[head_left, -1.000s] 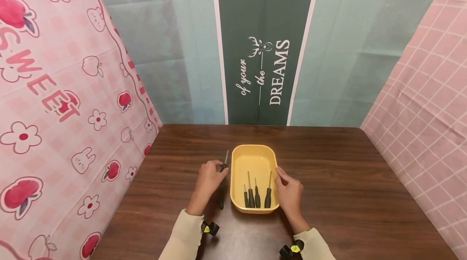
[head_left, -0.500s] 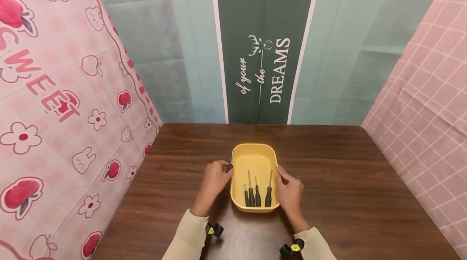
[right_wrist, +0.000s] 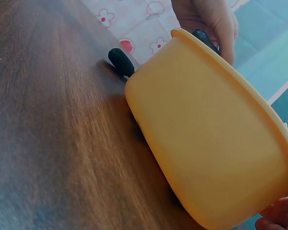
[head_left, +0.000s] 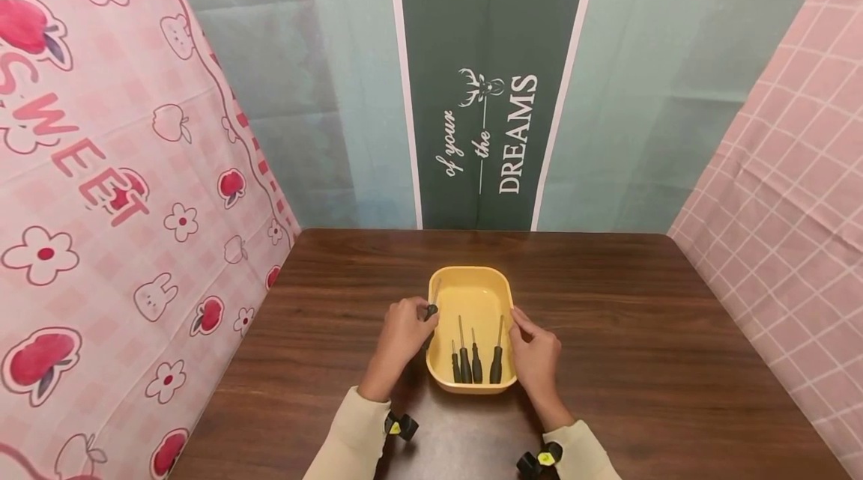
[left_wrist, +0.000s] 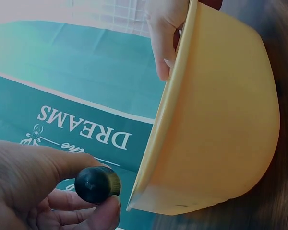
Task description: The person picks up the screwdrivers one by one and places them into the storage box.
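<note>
My left hand (head_left: 403,330) pinches a screwdriver (head_left: 432,309) by its black handle, its shaft pointing away over the left rim of a yellow plastic bin (head_left: 472,290). In the left wrist view the round butt of that handle (left_wrist: 93,184) shows between thumb and fingers, beside the rim. The right hand (head_left: 536,349) grips the bin's right rim. Inside, at the near end, several black-handled screwdrivers (head_left: 495,365) lie side by side with their shafts pointing away from me.
Another black handle (right_wrist: 121,62) lies on the wooden table (right_wrist: 53,120) by the bin's left side; in the head view the left hand and arm hide it. Patterned cloths (head_left: 168,218) hang along the sides and back of the table.
The left hand has moved right with the screwdriver, from beside the bin to over its left rim. The right hand and the bin have stayed in place.
</note>
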`<action>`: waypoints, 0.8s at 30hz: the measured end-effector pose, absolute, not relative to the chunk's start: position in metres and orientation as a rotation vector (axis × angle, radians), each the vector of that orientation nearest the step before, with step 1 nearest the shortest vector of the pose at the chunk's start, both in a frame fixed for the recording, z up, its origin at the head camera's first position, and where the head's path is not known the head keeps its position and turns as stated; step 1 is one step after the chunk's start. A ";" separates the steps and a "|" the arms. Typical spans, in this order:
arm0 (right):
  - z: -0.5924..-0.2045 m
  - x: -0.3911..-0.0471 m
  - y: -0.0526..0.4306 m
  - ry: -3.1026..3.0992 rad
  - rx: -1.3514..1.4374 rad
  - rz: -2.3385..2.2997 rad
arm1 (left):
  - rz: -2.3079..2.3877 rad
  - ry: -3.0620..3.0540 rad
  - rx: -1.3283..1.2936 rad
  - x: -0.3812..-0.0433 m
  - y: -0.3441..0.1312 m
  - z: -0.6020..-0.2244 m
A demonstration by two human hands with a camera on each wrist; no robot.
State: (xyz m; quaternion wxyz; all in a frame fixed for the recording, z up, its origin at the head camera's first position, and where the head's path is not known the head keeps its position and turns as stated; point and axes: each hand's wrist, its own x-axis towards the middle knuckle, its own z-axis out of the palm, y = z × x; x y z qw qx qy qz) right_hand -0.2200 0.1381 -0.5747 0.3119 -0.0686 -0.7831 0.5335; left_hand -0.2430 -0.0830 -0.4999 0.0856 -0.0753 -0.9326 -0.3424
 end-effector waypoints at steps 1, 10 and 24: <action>-0.575 -0.220 0.138 -2.066 -0.180 1.407 | -1.017 -2.780 -0.233 -0.243 -0.083 -0.500; -0.576 -0.221 0.138 -2.073 -0.180 1.381 | -1.005 -2.791 -0.250 -0.244 -0.077 -0.499; -0.576 -0.220 0.137 -2.090 -0.206 1.375 | -1.124 -2.821 -0.270 -0.238 -0.065 -0.502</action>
